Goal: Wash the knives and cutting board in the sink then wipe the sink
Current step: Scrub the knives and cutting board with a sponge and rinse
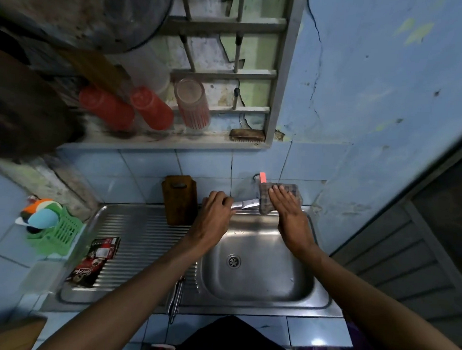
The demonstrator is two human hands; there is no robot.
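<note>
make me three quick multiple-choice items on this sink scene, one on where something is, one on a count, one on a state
1. Where does the brown wooden cutting board stand?
A. flat in the basin
B. upright on the ribbed steel drainboard against the tiled wall
C. on the window sill

2. How many red plastic cups lie on the sill?
A. two
B. four
C. none

3. What is the left hand doing?
A. hanging idle
B. pressing the drain
C. gripping the steel knife

Key: 1 B, it leans on the wall left of the basin; 2 A, two red cups beside a clear tumbler; 3 C, its fingers curl round the handle while the right hand presses a checked cloth to the blade.
</note>
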